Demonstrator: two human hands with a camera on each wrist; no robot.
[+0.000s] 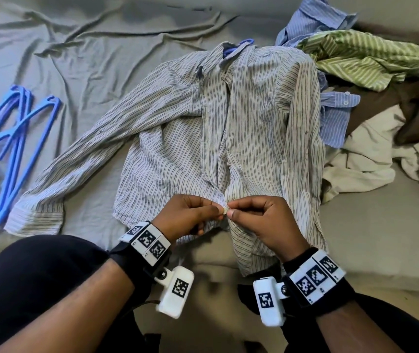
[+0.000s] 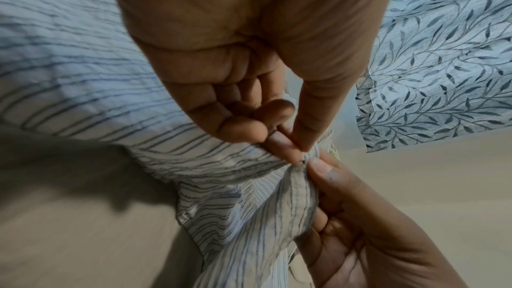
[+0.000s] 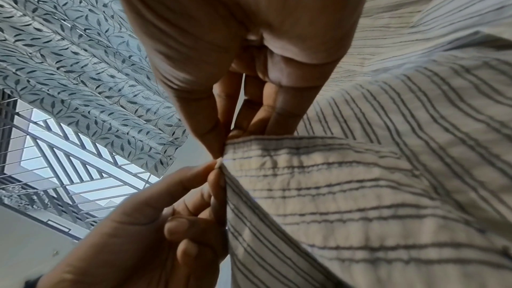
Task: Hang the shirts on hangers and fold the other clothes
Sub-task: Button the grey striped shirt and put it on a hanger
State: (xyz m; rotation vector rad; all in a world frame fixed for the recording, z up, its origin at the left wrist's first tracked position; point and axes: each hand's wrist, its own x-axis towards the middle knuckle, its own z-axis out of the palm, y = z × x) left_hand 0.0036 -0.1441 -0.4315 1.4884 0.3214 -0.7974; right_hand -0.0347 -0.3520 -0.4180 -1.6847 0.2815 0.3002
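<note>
A grey pinstriped shirt lies face up on the bed, with a blue hanger showing at its collar. My left hand pinches the left front edge near the hem. My right hand pinches the right front edge just beside it, a small pale button between the fingertips. The left wrist view shows my left hand and the striped placket pinched together with the other hand. In the right wrist view, my right hand meets the shirt edge against the left hand.
Several blue hangers are piled at the left on the grey sheet. At the right lie a green striped shirt, a blue striped shirt, brown cloth and a cream garment. My knees are at the bottom.
</note>
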